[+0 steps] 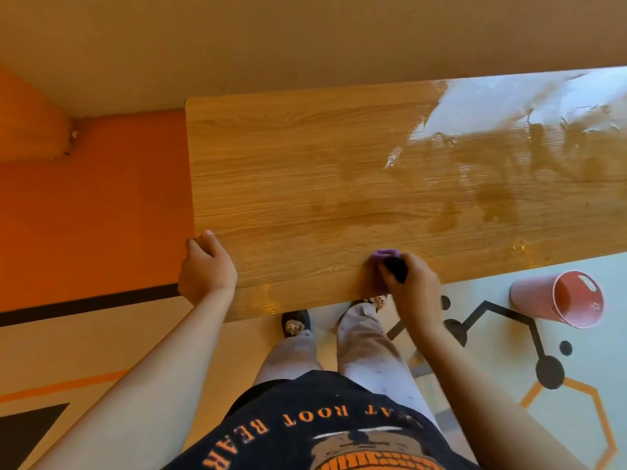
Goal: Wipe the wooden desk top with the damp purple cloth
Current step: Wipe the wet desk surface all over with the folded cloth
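The wooden desk top (339, 178) fills the middle of the view, with wet streaks and glare over its right half. A purple cloth (382, 256) lies bunched on the desk near the front edge, mostly covered by my right hand (412, 279), which presses down on it together with a small dark object. At the desk's near left corner rests my left hand (206, 266), fingers curled over the left edge and gripping it.
A pink bucket (559, 300) lies on the floor to the right, below the desk's front edge. An orange wall (95, 205) runs close along the desk's left side. My legs and slippers stand right at the front edge.
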{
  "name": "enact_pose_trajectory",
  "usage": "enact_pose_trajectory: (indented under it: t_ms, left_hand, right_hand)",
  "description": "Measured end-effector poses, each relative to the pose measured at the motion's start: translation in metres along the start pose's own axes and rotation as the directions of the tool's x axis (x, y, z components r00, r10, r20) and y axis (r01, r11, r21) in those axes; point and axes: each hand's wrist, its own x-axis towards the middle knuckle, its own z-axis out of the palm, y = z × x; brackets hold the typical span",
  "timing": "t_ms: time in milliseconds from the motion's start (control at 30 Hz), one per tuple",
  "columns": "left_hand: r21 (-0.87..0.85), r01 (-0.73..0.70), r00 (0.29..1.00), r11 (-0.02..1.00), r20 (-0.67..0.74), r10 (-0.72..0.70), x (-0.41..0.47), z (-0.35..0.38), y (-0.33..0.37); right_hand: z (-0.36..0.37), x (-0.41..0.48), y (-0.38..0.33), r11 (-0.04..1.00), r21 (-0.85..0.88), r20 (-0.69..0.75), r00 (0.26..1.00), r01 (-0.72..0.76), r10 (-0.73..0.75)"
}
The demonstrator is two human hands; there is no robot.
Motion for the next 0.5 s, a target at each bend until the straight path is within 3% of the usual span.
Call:
enact_pose_trajectory:
  t_ms: [167, 367, 500]
  left_hand:
    - [-0.006, 0.0, 1.0, 1.0, 0.0, 0.0, 0.001, 0.0, 0.0]
    - [-0.001, 0.002, 1.0, 1.0, 0.001, -0.002, 0.0, -0.001, 0.0]
    - [0.003, -0.001, 1.0, 1.0, -0.001, 0.001, 0.0, -0.001, -0.001]
  right_hand:
    - [-0.029, 0.009, 0.04, 0.98, -0.007, -0.121, 0.973, -0.198, 0.195]
    - [0.045, -0.017, -0.049, 0.99, 0.04, 0.115, 0.984, 0.135, -0.139]
    - [0.061, -0.011, -0.077, 0.983, 0.002, 0.155, 0.971, 0.186, -0.184]
